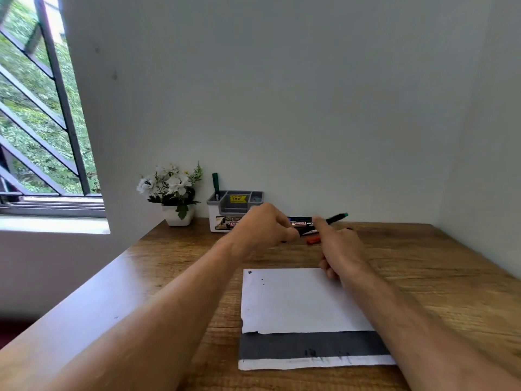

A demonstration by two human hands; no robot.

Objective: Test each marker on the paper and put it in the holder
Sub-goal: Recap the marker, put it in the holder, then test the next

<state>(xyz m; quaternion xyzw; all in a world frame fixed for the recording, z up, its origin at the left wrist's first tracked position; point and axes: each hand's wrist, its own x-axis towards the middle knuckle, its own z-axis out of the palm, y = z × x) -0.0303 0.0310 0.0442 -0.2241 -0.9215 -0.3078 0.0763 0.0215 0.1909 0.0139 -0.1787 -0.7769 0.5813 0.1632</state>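
Both hands are holding a marker above the far side of the counter, apparently about to pull its cap off.

The left hand (263, 225) is curling its fingers round the labelled end of the marker (315, 222), and the right hand (339, 248) is pinching the black barrel, whose green end is pointing right. A red marker (313, 240) is lying on the counter (174, 258) just beneath them, and a green marker (215, 184) is already standing in the holder (235, 210) beside the flower pot (179, 214). To do this well, I would be pulling straight along the barrel with a slight twist, keeping the tip clear of the fingers, then bringing it down to a bare patch of the paper (296, 301), which is lying nearer the body.
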